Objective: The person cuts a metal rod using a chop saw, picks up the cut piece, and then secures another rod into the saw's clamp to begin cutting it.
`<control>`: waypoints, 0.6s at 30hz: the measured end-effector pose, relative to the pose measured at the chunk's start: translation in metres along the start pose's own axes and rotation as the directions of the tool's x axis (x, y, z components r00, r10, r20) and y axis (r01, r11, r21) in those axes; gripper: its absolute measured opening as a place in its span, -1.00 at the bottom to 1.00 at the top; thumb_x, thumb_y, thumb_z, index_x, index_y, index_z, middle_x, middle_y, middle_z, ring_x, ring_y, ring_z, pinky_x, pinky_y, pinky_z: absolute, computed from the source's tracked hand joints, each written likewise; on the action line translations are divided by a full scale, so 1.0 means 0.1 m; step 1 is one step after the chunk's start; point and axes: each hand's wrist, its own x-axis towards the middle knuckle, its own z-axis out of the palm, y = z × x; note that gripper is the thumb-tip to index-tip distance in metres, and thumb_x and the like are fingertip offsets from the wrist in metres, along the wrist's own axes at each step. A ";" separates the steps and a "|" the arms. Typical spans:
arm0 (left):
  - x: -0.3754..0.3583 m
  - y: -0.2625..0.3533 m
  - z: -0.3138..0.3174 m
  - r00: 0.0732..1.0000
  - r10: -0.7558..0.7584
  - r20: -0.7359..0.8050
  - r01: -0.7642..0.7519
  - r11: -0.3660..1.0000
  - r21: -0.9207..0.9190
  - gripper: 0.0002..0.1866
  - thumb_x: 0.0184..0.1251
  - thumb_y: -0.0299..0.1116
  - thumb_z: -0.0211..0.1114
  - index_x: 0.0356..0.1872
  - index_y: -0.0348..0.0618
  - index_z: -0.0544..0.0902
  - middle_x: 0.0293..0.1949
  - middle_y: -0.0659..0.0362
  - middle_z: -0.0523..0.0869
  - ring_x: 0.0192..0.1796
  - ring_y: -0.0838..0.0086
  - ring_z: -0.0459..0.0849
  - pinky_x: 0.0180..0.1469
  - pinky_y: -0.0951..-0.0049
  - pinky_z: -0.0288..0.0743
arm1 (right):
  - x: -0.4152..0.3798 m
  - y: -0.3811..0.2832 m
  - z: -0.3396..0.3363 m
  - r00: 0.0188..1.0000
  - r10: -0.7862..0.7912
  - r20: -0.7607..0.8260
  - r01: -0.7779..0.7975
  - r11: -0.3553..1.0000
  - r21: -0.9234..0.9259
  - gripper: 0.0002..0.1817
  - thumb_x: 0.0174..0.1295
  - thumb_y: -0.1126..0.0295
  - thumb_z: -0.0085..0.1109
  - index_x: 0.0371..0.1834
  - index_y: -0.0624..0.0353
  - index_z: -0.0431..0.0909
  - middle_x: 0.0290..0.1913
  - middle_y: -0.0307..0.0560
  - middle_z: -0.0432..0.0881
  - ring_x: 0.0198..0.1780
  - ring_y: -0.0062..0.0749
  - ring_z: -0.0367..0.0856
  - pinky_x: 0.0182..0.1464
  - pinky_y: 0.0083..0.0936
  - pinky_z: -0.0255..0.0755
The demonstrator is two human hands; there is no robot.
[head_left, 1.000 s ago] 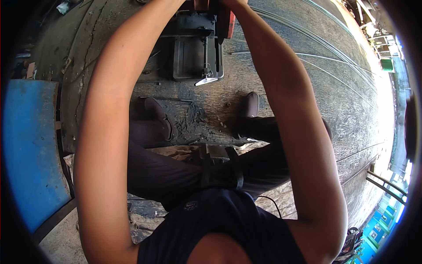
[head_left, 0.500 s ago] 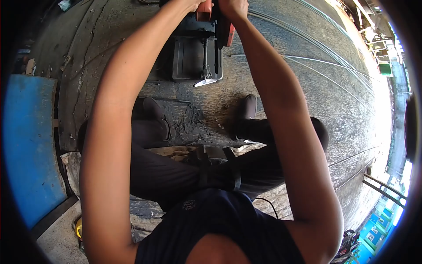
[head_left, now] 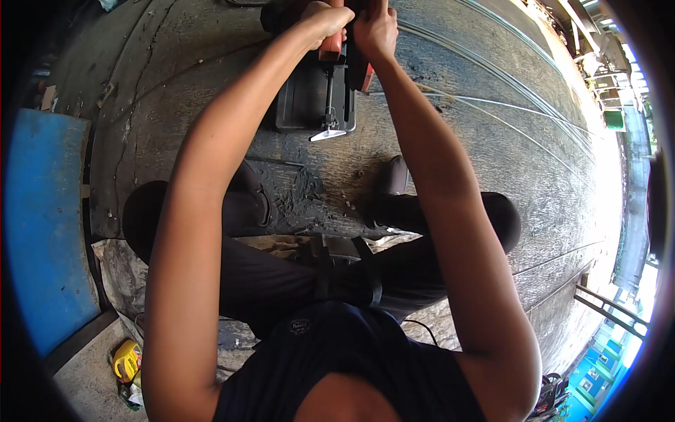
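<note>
A cut-off saw with a black base (head_left: 299,112) and an orange-red head (head_left: 330,48) stands on the floor in front of me. My left hand (head_left: 327,22) is closed around the orange-red part at its top. On the other side, my right hand (head_left: 376,34) grips the saw's upper part, above a red guard (head_left: 362,76); its fingers are partly hidden. A screw rod (head_left: 329,88) with a pale crank handle (head_left: 328,134) runs along the base toward me. Thin metal rods (head_left: 492,102) lie to the right of the saw.
Dark debris (head_left: 306,190) lies on the worn floor between my shoes. A blue panel (head_left: 53,225) stands at left, with a yellow container (head_left: 127,360) below it. More long rods (head_left: 485,53) stretch across the upper right.
Both hands and the saw's head have come down and nearer to me in the view. The base stays almost in place. More of the yellow container shows beside my left arm.
</note>
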 end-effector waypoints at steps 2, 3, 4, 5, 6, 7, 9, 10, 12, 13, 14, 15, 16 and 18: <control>-0.03 -0.07 0.03 1.000 -0.002 0.001 0.002 1.000 0.008 -0.81 0.06 -0.35 0.28 -0.54 -0.30 0.60 -0.60 0.15 0.62 -0.56 0.51 0.63 -0.46 0.48 0.58 | -0.06 0.05 0.02 1.000 0.005 -0.019 -0.005 1.000 0.012 -0.33 0.30 0.35 -0.05 0.51 -0.07 0.06 0.15 0.50 0.43 0.10 0.45 0.46 0.08 0.11 0.41; -0.10 -0.06 0.04 1.000 -0.003 0.003 0.003 1.000 0.016 -0.84 0.06 -0.39 0.27 -0.52 -0.30 0.59 -0.60 0.17 0.61 -0.57 0.55 0.62 -0.50 0.53 0.57 | -0.09 -0.02 -0.03 1.000 0.005 -0.019 -0.005 1.000 0.011 -0.33 0.30 0.35 -0.05 0.51 -0.07 0.06 0.15 0.50 0.43 0.10 0.45 0.46 0.08 0.11 0.41; -0.14 -0.07 0.05 1.000 0.000 0.000 0.000 1.000 0.020 -0.81 0.08 -0.36 0.27 -0.54 -0.31 0.60 -0.60 0.17 0.61 -0.59 0.54 0.61 -0.50 0.50 0.56 | -0.14 -0.09 -0.09 0.996 0.088 0.025 -0.089 0.996 0.004 -0.33 0.30 0.36 -0.04 0.51 -0.07 0.06 0.14 0.49 0.42 0.09 0.45 0.47 0.07 0.11 0.42; -0.16 -0.09 0.06 1.000 -0.001 0.000 0.001 1.000 0.020 -0.81 0.08 -0.36 0.27 -0.54 -0.31 0.60 -0.60 0.17 0.61 -0.59 0.54 0.61 -0.50 0.50 0.56 | -0.17 -0.13 -0.12 0.983 0.171 0.068 -0.171 0.985 -0.006 -0.33 0.30 0.37 -0.04 0.51 -0.06 0.05 0.13 0.49 0.41 0.08 0.45 0.47 0.06 0.10 0.43; -0.18 -0.10 0.06 1.000 -0.013 -0.006 0.013 1.000 0.027 -0.81 0.08 -0.36 0.27 -0.54 -0.31 0.60 -0.61 0.16 0.61 -0.59 0.54 0.61 -0.50 0.50 0.56 | -0.17 -0.10 -0.10 0.983 0.168 0.067 -0.168 0.986 -0.005 -0.33 0.30 0.37 -0.04 0.51 -0.06 0.05 0.13 0.49 0.41 0.08 0.45 0.47 0.06 0.10 0.43; -0.21 -0.11 0.07 1.000 -0.026 -0.011 0.026 0.999 0.035 -0.80 0.09 -0.36 0.27 -0.54 -0.32 0.60 -0.62 0.16 0.61 -0.59 0.53 0.61 -0.51 0.50 0.56 | -0.19 -0.06 -0.08 0.986 0.155 0.058 -0.155 0.988 0.004 -0.32 0.30 0.38 -0.03 0.51 -0.07 0.05 0.14 0.48 0.40 0.07 0.45 0.48 0.04 0.09 0.44; -0.22 -0.15 0.08 1.000 -0.019 -0.010 0.019 0.999 0.034 -0.79 0.09 -0.35 0.27 -0.55 -0.32 0.60 -0.62 0.15 0.61 -0.59 0.53 0.61 -0.52 0.50 0.54 | -0.23 -0.02 -0.05 0.989 0.142 0.048 -0.142 0.990 0.012 -0.31 0.29 0.38 -0.02 0.52 -0.07 0.05 0.15 0.47 0.39 0.06 0.45 0.48 0.02 0.09 0.45; -0.23 -0.17 0.08 1.000 -0.003 -0.014 0.004 0.999 0.032 -0.79 0.09 -0.35 0.28 -0.55 -0.33 0.61 -0.62 0.15 0.61 -0.59 0.53 0.61 -0.53 0.50 0.54 | -0.24 0.01 -0.04 0.990 0.133 0.052 -0.135 0.991 0.026 -0.31 0.29 0.39 -0.01 0.52 -0.07 0.04 0.14 0.47 0.39 0.06 0.44 0.49 0.01 0.08 0.46; -0.24 -0.20 0.09 1.000 0.012 -0.016 -0.011 1.000 0.030 -0.79 0.09 -0.35 0.28 -0.54 -0.33 0.61 -0.62 0.15 0.61 -0.60 0.53 0.61 -0.53 0.50 0.54 | -0.27 0.00 -0.05 0.990 0.127 0.055 -0.129 0.991 0.039 -0.30 0.29 0.39 -0.01 0.52 -0.08 0.04 0.14 0.47 0.39 0.05 0.44 0.49 0.00 0.08 0.46; -0.24 -0.21 0.09 1.000 0.011 -0.019 -0.010 0.999 0.044 -0.78 0.10 -0.34 0.28 -0.54 -0.34 0.61 -0.62 0.14 0.62 -0.60 0.52 0.61 -0.54 0.49 0.54 | -0.28 -0.01 -0.06 0.991 0.122 0.051 -0.124 0.991 0.047 -0.30 0.29 0.40 -0.01 0.52 -0.07 0.05 0.14 0.48 0.39 0.05 0.44 0.50 0.00 0.07 0.47; -0.24 -0.22 0.09 1.000 0.010 -0.023 -0.008 0.998 0.058 -0.78 0.11 -0.34 0.28 -0.53 -0.34 0.62 -0.62 0.14 0.62 -0.60 0.52 0.61 -0.54 0.49 0.54 | -0.29 0.00 -0.05 0.992 0.117 0.048 -0.120 0.991 0.055 -0.31 0.29 0.40 -0.01 0.52 -0.07 0.05 0.14 0.48 0.38 0.04 0.43 0.50 -0.01 0.07 0.47; -0.24 -0.24 0.10 1.000 0.008 -0.023 -0.007 0.998 0.058 -0.78 0.11 -0.34 0.28 -0.53 -0.34 0.62 -0.62 0.14 0.62 -0.60 0.52 0.61 -0.54 0.49 0.54 | -0.30 0.01 -0.05 0.992 0.118 0.049 -0.121 0.991 0.055 -0.31 0.29 0.40 -0.01 0.52 -0.07 0.05 0.14 0.48 0.38 0.04 0.43 0.50 -0.01 0.07 0.47; -0.24 -0.25 0.10 1.000 0.008 -0.023 -0.006 0.998 0.065 -0.77 0.11 -0.33 0.28 -0.53 -0.35 0.62 -0.62 0.14 0.62 -0.60 0.51 0.61 -0.54 0.49 0.54 | -0.31 0.01 -0.05 0.992 0.113 0.046 -0.116 0.991 0.070 -0.31 0.29 0.40 -0.01 0.52 -0.07 0.05 0.15 0.48 0.38 0.04 0.44 0.50 -0.02 0.07 0.47; -0.25 -0.26 0.10 1.000 0.009 -0.023 -0.007 0.997 0.074 -0.77 0.12 -0.33 0.28 -0.52 -0.35 0.62 -0.62 0.13 0.63 -0.61 0.51 0.61 -0.54 0.49 0.54 | -0.32 -0.01 -0.06 0.993 0.108 0.042 -0.111 0.990 0.088 -0.31 0.29 0.40 -0.01 0.52 -0.07 0.06 0.15 0.49 0.38 0.03 0.44 0.50 -0.02 0.07 0.48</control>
